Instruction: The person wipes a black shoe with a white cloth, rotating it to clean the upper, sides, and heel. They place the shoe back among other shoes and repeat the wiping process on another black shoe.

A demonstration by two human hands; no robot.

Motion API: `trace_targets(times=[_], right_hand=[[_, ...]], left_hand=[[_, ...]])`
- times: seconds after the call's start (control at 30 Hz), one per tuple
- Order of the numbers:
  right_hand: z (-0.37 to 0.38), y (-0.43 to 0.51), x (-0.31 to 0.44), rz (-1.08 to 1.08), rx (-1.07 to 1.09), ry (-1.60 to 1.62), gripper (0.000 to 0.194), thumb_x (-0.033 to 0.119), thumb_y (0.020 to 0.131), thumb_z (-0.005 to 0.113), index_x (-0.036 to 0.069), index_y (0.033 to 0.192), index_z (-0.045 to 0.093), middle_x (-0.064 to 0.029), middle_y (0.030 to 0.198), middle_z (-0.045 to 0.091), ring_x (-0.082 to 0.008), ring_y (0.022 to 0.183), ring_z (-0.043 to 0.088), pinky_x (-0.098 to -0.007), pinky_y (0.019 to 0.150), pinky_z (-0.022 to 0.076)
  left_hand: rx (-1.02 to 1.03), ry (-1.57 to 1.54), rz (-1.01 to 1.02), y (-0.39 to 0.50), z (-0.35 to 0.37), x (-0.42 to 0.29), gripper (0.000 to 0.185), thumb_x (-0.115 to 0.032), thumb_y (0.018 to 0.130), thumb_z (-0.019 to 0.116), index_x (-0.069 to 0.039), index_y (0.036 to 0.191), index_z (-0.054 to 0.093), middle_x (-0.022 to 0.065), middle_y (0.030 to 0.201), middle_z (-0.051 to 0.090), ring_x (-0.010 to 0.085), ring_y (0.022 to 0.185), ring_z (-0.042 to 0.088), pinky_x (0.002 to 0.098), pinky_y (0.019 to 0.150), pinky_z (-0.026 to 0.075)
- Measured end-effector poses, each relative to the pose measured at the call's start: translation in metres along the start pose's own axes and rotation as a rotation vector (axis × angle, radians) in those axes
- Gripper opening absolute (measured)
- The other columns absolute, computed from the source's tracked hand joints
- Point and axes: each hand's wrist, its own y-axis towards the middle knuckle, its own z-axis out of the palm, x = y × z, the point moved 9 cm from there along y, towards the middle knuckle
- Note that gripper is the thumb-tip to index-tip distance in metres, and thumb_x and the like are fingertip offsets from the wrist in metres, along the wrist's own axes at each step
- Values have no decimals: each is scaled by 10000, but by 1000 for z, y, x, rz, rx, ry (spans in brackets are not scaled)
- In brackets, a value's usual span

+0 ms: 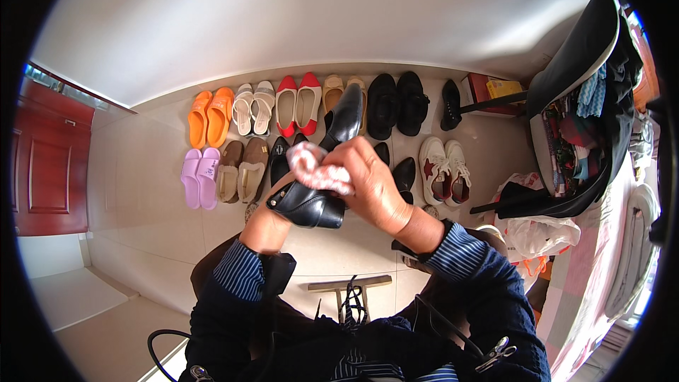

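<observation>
A glossy black leather heeled shoe (307, 207) is held up in front of me, its pointed toe aimed away and its block heel towards me. My left hand (268, 228) grips the shoe from the left side, with most of its fingers hidden behind or inside it. My right hand (371, 185) pinches a crumpled pink-and-white cloth (321, 170) against the shoe's upper. Below, a pair of black pointed shoes (405, 174) and another black pair with buckles (280, 151) stand on the floor, partly covered by my hands.
Along the wall stand orange slides (218, 116), red-toed flats (308, 101) and black fluffy shoes (383, 106). Nearer are lilac slides (200, 178), fur-lined slippers (253, 170) and white sneakers (436, 170). A black chair piled with clothes (578, 138) and a plastic bag (541, 236) are on the right.
</observation>
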Motion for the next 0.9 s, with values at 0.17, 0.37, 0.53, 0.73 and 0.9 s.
trace_targets(times=[0.17,0.37,0.53,0.73,0.9], right_hand=[[-30,8,-5,99,-203,-291,384,22,713,799,90,1059,647,-115,952,608,-348,889,622,-441,773,535],[4,3,24,-127,106,-38,325,52,741,791,100,1035,660,-112,933,596,-333,882,635,-425,763,554],[-15,3,8,16,-81,-332,392,58,695,829,94,1041,648,-100,938,604,-332,871,624,-425,748,545],[-12,5,10,-25,13,-179,336,85,718,803,107,1019,654,-107,915,578,-332,880,621,-427,759,547],[-26,1,-4,99,-141,-344,333,61,741,815,85,1036,663,-98,955,613,-329,868,615,-419,732,534]], left_hand=[[25,-1072,-412,-19,23,29,278,-325,917,748,-218,1170,710,-5,961,710,173,783,644,328,701,521],[5,-814,-345,-15,17,34,268,-343,950,719,-152,1137,708,32,935,727,183,762,680,322,702,561],[-7,-1025,-363,-15,24,35,280,-269,975,690,-50,1141,635,64,926,672,195,807,672,349,752,569],[-53,-1248,-488,-18,25,30,226,-272,957,720,-77,1070,704,81,890,716,225,763,713,381,709,594],[3,-1469,-381,-15,23,9,302,-229,976,691,35,1122,676,164,984,740,267,871,751,418,843,627]])
